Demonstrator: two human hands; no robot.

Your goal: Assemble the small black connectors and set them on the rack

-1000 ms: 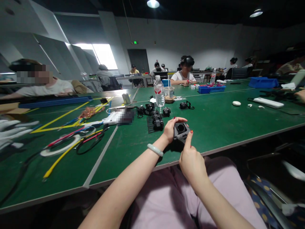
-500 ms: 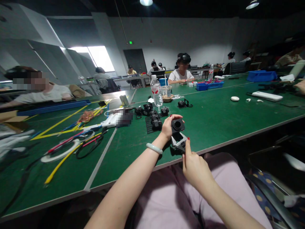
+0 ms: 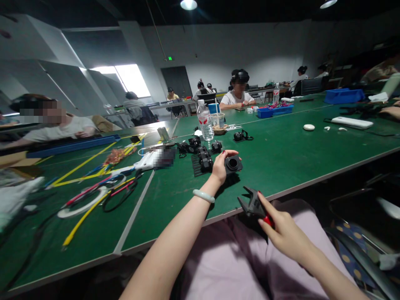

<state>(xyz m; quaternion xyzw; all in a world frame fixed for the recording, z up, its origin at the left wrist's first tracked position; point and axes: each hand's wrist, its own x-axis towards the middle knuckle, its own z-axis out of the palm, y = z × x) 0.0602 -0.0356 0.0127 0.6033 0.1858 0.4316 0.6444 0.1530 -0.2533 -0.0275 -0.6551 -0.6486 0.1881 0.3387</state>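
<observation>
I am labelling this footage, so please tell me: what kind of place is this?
Probably a shared assembly workroom: long green tables, other seated people with head-worn cameras, and small black parts and cables.

The right hand point(image 3: 283, 231) has pulled the black bracket point(image 3: 251, 204) away from the round black part point(image 3: 233, 163), toward the lap.

A green tabletop point(image 3: 290, 154) marked with yellow and white lines is seen. On it are laid a water bottle point(image 3: 205, 120), a cluster of black parts point(image 3: 203, 156), coloured cables point(image 3: 93, 191) at the left, and blue trays point(image 3: 275, 111) farther back. A white remote-like bar point(image 3: 351, 123) is laid at the right.
</observation>
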